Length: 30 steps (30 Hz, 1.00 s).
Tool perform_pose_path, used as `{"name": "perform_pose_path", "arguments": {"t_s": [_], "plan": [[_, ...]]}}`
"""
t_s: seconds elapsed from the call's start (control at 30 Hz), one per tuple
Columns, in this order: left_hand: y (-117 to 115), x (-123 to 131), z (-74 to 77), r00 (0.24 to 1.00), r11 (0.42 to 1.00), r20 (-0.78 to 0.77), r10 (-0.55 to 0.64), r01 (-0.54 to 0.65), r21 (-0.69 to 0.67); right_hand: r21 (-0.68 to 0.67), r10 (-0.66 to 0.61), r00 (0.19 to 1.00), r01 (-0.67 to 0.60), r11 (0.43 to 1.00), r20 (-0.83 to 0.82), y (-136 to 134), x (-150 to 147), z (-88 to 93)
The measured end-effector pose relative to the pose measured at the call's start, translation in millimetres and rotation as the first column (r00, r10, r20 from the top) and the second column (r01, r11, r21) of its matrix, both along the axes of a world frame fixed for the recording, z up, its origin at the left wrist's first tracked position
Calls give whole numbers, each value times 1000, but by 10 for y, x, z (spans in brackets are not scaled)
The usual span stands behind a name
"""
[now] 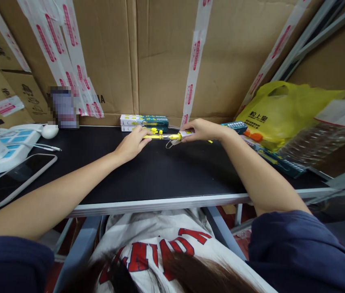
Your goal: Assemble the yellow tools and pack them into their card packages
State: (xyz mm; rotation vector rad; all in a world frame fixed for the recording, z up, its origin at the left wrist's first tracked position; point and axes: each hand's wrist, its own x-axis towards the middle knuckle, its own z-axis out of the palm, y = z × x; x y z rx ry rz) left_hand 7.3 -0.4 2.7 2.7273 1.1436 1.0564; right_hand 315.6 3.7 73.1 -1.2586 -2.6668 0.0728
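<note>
Above the black tabletop (pixel 172 175), my left hand (pixel 132 144) pinches a slim yellow pen-like tool (pixel 163 137) with a clear middle section. Its other end reaches my right hand (pixel 202 131), whose closed fingers grip a white-and-yellow piece (pixel 187 133), perhaps a small carton; its far part is hidden by the hand. A thin loop of cord (pixel 169 144) hangs by the right fingertips. Just behind my left hand are small stacked white-and-green boxes (pixel 144 121).
A green box (pixel 236 127) and a longer green box (pixel 278 160) lie at right, beside a yellow plastic bag (pixel 270 110) and a clear bottle (pixel 315 134). At left sit a power strip (pixel 22 142) and a phone (pixel 16 177). Cardboard (pixel 160 61) walls the back.
</note>
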Motion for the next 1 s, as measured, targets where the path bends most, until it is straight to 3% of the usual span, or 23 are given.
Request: {"name": "perform_pose_path", "arguments": {"t_s": [0.33,0.57,0.83,1.0], "plan": [[14,14,-18,998,998,32,-57,58,-36,-44,-5,1000,5,999,-7,-87,-178,-67],[-100,103,-3,985,983,47,-166,169,-78,-67,118,991,-122,990,-64,-262,-435,-102],[-309,175,31,984,967,55,-169,176,-183,-20,214,966,-219,976,-146,-402,-727,-305],[-159,157,-26,952,944,244,-183,239,-226,-29,245,944,-258,966,-223,-277,-679,-394]]}}
